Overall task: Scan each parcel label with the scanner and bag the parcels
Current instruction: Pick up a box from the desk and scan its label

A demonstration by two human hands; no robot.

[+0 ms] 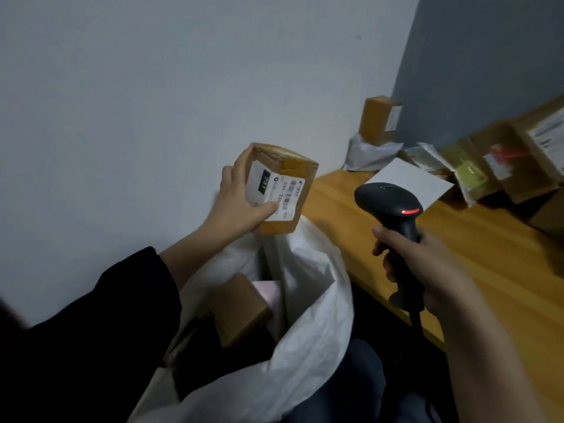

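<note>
Two hands work above our white bag. Our left hand grips a small brown parcel, thumb pressed on its white label, which reads "231"; the smaller print is blurred. Our right hand curls round the handle of a black scanner, whose head glows red, just right of the parcel. Below the left fingers the bag stands open, holding a brown box and something pink. Beyond the right fingers, more parcels crowd the wooden table.
</note>
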